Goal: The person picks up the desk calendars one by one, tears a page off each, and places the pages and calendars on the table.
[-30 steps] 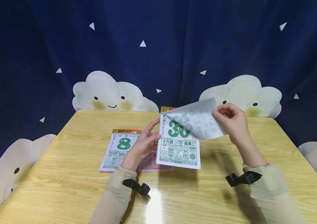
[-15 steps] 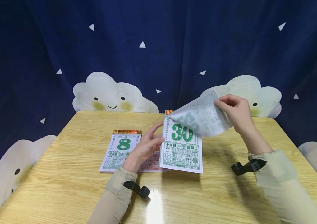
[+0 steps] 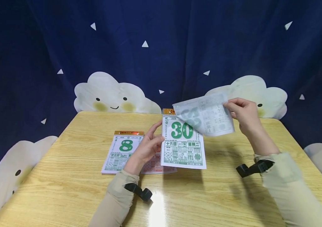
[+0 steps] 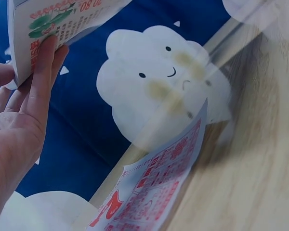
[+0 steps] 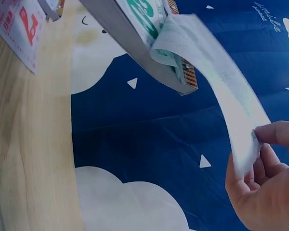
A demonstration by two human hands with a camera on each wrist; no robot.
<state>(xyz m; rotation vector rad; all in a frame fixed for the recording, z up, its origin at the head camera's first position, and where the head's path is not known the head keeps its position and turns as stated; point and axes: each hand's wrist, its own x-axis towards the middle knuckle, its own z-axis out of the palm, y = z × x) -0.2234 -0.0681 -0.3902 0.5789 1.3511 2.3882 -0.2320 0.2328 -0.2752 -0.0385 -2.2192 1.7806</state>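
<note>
A thick tear-off calendar pad with a green 30 on its front is held up over the table. My left hand grips its left edge, thumb in front and fingers behind; the left wrist view shows the pad's printed back against those fingers. Between thumb and fingertips, my right hand pinches the outer end of a thin top sheet. That sheet slants up and right, its left corner off the pad's striped binding. In the right wrist view, the sheet curls over near the binding's far end.
On the table, left of the raised pad, lies another calendar showing a green 8. Beside it, a red-printed page is partly covered by my left hand and the pad. A dark blue curtain with clouds hangs behind.
My right hand has moved up and to the right, pulling the sheet. The sheet's left corner, earlier at the binding, has come away, baring more of the page beneath.
</note>
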